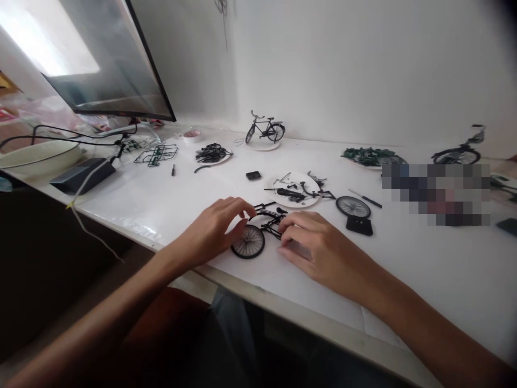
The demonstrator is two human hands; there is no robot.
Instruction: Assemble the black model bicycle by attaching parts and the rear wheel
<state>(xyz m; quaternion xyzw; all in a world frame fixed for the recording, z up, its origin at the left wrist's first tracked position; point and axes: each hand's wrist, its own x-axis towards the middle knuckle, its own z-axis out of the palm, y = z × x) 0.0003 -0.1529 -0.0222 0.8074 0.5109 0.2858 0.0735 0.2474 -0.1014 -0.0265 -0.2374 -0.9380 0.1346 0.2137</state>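
Our left hand and right hand gripping a model bike frame on the tabletop, one loose wheel just beside, four plates of parts, two more model bikes, one screwdriver

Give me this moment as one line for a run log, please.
left hand: at partly built black model bicycle | right hand: at same bicycle | nearby: loose spoked wheel, white plate of parts

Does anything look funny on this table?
Yes! The little black model bicycle between the left hand and right hand has only one wheel. Another wheel lies apart on the white table, to the right, so the bicycle looks lopsided.
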